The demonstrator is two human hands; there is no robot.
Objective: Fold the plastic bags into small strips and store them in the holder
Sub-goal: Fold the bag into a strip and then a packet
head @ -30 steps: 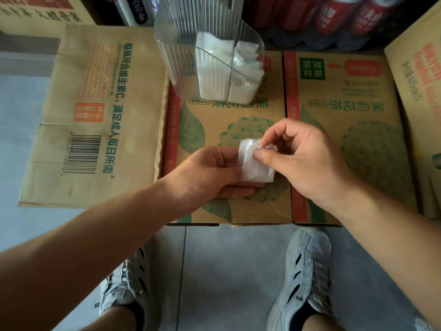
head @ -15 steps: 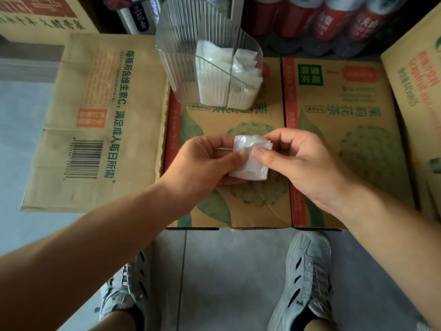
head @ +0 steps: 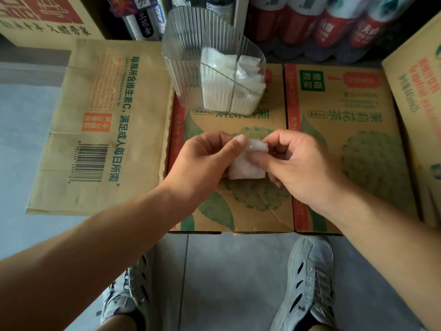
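Currently in hand: one folded plastic bag, white and translucent, reduced to a small squarish packet and held in the air above the middle of a tea carton, well short of its far edge. Left hand: fingers curled, thumb and forefinger pinching the packet's upper left corner. Right hand: thumb pressed on the packet's right side, fingers curled behind it, gripping the upper right part. The two hands sit close together, almost touching across the packet. Holder: clear ribbed plastic, upright, at the far edge of the same carton. Stored bags: white folded packets standing on end toward the holder's right side, with a thin partition running among them. Second tea carton: alongside on the right, touching. Flattened carton: lying flat against the tea carton's left edge, barcode showing. Bottles: red-labelled, beyond the far edges. Grey shoes: on the tiled floor at the near edge. Step judged in hand: the last fold or tuck before storing. Handling note: thin film springs open, so run a firm pinch along each crease and squeeze out the air. Keep one hand clamped on the packet while the other shifts. Carry it pinched to the holder and slide it in upright beside the stored packets, so the neighbours hold it closed.
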